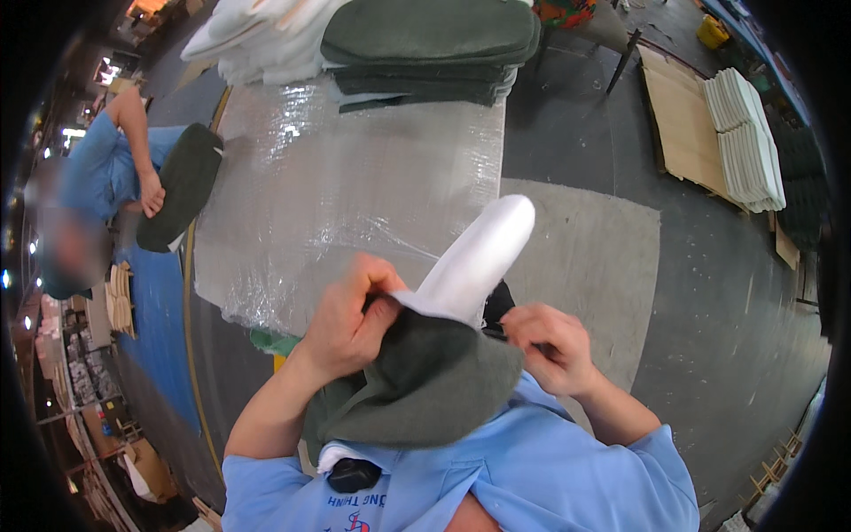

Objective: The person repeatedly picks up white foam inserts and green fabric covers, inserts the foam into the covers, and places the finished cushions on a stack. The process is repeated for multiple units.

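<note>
the left hand (pixel 355 319) comes up from the lower left, elbow bent and wrist turned inward, its thumb and bent forefinger pinching the upper edge of a green cover (pixel 443 386). the right hand (pixel 551 350) is raised by the cover's other side, forearm angled in from the lower right, fingers curled in toward the thumb; it is blurred, and i cannot tell whether cloth is between them. the cover hangs in front of the chest, and a white pad (pixel 483 253) sticks out of its mouth, tilted up and to the right.

beyond is a table (pixel 355 160) wrapped in shiny clear film, with white pads (pixel 257 44) and a green stack (pixel 430 35) at its far end. a pale mat (pixel 612 257) lies on the dark floor (pixel 700 310) to the right, where a white stack (pixel 745 142) stands beside a tan board (pixel 683 124). at left, a co-worker (pixel 89 168) in blue holds a green piece (pixel 184 191).
</note>
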A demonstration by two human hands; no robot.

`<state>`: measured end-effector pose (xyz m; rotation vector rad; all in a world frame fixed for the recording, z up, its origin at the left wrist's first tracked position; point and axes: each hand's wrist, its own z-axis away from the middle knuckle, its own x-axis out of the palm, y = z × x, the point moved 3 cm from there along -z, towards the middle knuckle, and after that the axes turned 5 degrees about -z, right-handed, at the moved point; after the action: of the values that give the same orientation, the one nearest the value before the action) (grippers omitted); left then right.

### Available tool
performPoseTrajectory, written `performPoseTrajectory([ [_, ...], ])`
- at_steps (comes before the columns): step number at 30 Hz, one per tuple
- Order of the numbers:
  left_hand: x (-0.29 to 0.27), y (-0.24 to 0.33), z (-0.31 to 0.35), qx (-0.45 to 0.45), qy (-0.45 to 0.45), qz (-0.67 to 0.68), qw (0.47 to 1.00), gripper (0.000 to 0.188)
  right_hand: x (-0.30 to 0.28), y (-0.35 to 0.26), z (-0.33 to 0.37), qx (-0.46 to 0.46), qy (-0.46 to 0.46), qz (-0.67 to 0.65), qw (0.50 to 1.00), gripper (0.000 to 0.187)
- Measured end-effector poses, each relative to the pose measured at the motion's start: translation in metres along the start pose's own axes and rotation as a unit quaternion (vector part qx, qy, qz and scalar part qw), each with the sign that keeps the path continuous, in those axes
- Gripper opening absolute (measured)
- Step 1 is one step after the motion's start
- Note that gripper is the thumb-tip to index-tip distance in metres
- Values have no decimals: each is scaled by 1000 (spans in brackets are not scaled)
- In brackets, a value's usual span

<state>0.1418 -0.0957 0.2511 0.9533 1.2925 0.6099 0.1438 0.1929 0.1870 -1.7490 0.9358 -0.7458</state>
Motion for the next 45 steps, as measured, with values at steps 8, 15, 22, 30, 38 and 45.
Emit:
performPoseTrajectory([
  [8,28,-75,-51,-18,16,-224,974,30,8,36,-34,104,47,156,981,25],
  [15,58,-45,-94,104,-69,-30,992,28,-3,47,-34,69,117,193,972,26],
  [22,85,-36,-121,-210,-214,136,944,17,-14,70,-31,175,201,-8,964,21],
  [30,79,1,-140,-2,-351,-212,912,28,-25,70,-27,160,218,-31,962,19],
  [38,87,-6,-127,-15,-303,-163,939,21,-47,70,-13,177,123,-229,949,32],
  [45,87,-5,-122,-57,-284,-102,952,20,-28,104,22,301,32,-345,888,28],
])
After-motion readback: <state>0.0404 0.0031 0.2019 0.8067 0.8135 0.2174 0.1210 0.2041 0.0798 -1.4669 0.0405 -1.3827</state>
